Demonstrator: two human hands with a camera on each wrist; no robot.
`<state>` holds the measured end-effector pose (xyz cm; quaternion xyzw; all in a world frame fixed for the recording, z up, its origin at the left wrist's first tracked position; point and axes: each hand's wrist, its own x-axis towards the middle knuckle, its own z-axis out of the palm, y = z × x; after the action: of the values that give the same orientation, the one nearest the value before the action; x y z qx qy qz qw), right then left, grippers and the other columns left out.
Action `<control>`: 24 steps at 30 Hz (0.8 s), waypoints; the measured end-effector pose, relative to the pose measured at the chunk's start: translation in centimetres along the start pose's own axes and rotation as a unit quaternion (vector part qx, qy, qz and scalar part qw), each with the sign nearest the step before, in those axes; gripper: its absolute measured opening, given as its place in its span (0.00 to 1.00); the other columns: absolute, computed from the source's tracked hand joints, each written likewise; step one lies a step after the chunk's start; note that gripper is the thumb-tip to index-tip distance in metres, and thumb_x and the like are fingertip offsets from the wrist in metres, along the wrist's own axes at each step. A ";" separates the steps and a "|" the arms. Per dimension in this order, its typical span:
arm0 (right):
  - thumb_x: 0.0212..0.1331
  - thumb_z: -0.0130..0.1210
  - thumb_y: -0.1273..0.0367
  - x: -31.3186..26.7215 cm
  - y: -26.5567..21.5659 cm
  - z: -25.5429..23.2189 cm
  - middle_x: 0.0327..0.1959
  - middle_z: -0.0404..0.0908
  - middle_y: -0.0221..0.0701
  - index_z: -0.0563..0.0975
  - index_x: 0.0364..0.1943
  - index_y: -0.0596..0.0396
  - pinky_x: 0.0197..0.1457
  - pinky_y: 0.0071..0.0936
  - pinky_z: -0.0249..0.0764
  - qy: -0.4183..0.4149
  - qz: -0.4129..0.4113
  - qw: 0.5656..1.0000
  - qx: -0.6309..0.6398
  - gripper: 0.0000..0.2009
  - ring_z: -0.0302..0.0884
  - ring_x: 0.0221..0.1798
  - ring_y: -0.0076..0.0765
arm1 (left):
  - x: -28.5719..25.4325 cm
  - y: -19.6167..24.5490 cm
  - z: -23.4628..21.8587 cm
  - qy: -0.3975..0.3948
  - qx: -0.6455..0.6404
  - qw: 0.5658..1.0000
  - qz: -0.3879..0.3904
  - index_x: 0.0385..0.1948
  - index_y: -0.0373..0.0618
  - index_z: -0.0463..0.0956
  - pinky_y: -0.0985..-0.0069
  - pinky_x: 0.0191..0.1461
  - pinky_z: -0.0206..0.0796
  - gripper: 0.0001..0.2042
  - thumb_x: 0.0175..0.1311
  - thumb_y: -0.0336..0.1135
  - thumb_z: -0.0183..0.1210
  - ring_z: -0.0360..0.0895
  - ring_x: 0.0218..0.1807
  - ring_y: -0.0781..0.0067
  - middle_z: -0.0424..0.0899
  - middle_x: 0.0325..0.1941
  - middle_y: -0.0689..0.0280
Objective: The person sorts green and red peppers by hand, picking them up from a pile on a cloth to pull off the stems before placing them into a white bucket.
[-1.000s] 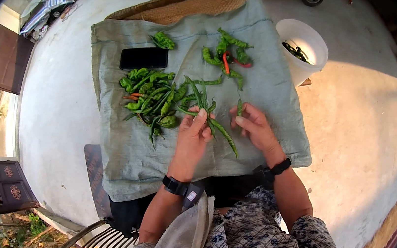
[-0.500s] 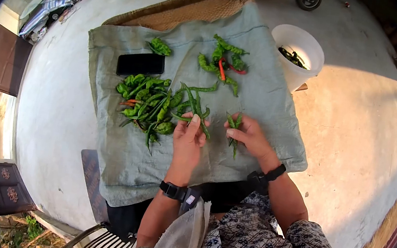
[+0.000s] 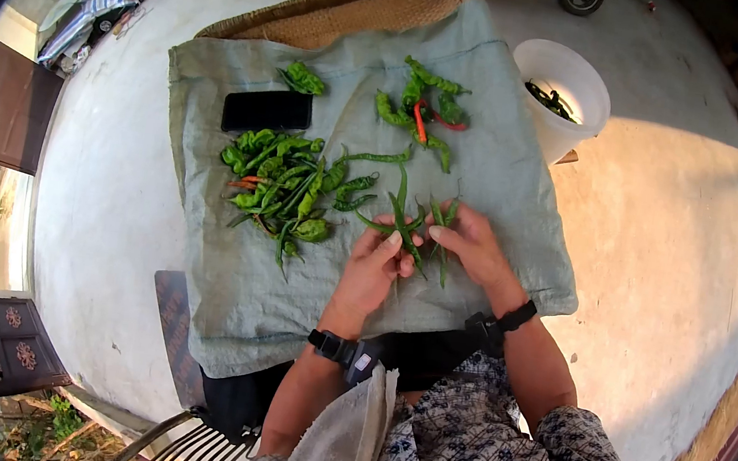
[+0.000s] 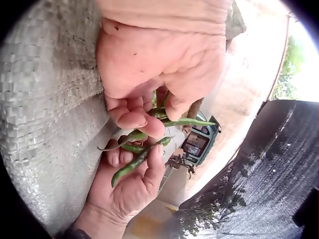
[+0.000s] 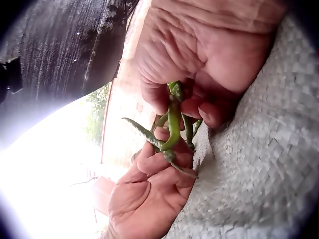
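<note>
Green chili peppers [image 3: 407, 221] are gathered into a small bunch between both hands, above the near middle of a grey-green sack [image 3: 504, 183] spread over the pale concrete surface [image 3: 664, 230]. The left hand [image 3: 374, 263] curls its fingers and thumb around several of the long thin pods, and the right hand [image 3: 469, 243] pinches a few more just beside them, so the two hands touch around the same bunch; held this way, the stems seem to be lined up together, probably to keep the pods in one handful. The left wrist view shows the peppers [image 4: 137, 159] crossing the fingertips of both hands, and the right wrist view shows the pods [image 5: 172, 124] hanging from the right hand's grip down onto the left palm. To the left of the hands lies a bigger pile of peppers [image 3: 277, 187] on the sack, likely the unsorted heap. A smaller group with a red pepper [image 3: 419, 119] lies farther off, a black phone [image 3: 267, 111] sits at the far left, and a white bucket [image 3: 576, 118] stands at the far right, off the sack.
</note>
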<state>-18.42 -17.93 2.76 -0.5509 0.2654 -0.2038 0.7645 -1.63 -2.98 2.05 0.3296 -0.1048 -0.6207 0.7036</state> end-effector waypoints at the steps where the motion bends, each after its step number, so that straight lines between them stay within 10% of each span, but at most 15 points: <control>1: 0.72 0.66 0.67 -0.1 0.1 0.0 0.49 0.85 0.22 0.78 0.54 0.54 0.34 0.18 0.71 -0.001 0.004 1.000 -0.002 0.13 0.77 0.39 0.14 | 0.0 0.0 -0.1 0.000 0.002 1.000 0.000 0.65 0.48 0.75 0.74 0.44 0.73 0.15 0.83 0.34 0.60 0.80 0.40 0.72 0.85 0.54 0.59; 24: 0.70 0.69 0.72 0.2 1.0 0.4 0.40 0.83 0.20 0.80 0.49 0.56 0.42 0.22 0.76 -0.028 -0.040 0.999 0.020 0.10 0.77 0.41 0.15 | 0.7 -2.3 0.9 0.051 0.202 0.976 0.063 0.57 0.44 0.72 0.76 0.38 0.76 0.13 0.78 0.28 0.64 0.84 0.35 0.75 0.86 0.39 0.65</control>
<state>-18.00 -17.48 1.85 -0.5509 0.2176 -0.2237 0.7740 -3.80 -4.01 1.17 0.4888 -0.2128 -0.5236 0.6646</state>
